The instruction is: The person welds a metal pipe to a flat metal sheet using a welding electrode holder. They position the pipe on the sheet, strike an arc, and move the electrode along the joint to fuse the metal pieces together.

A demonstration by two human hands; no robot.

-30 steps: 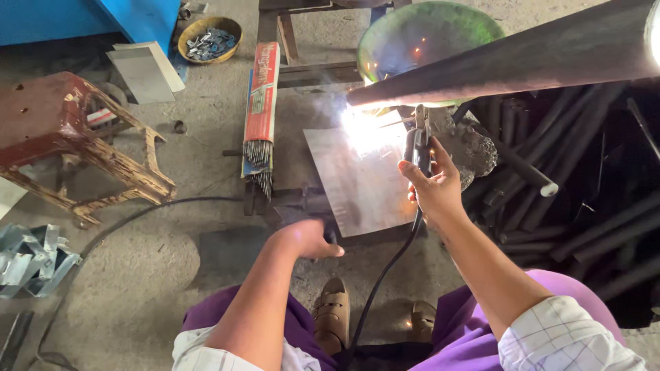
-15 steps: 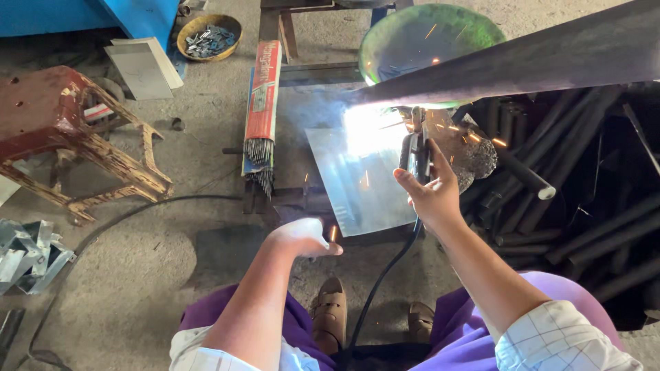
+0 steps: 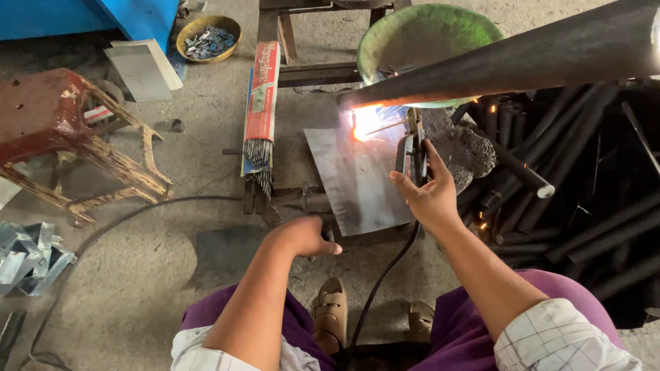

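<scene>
Floor: rough concrete workshop floor (image 3: 130, 275), dusty, stuff scattered all over.
Far left of the hands: beat-up red stool (image 3: 62, 130) with wooden legs, and a pile of shiny metal offcuts (image 3: 27, 251) down by the edge.
Up top left: yellow bowl (image 3: 208, 36) of small metal bits.
Just past the left hand: open pack of welding rods (image 3: 260, 113), tips poking out toward the person.
Left hand (image 3: 302, 237): curled shut, knuckles down on the near edge of the steel sheet (image 3: 354, 182), gripping something dark I can't make out.
Right hand (image 3: 430, 196): wrapped tight around the electrode holder (image 3: 412, 148), black cable (image 3: 381, 275) trailing back between the knees.
Beyond the right hand: bright arc (image 3: 364, 122) where the rod meets a long dark pipe (image 3: 515, 62), green basin (image 3: 426, 38) behind it.
Right of the right hand: heap of black pipes (image 3: 584, 199).
</scene>
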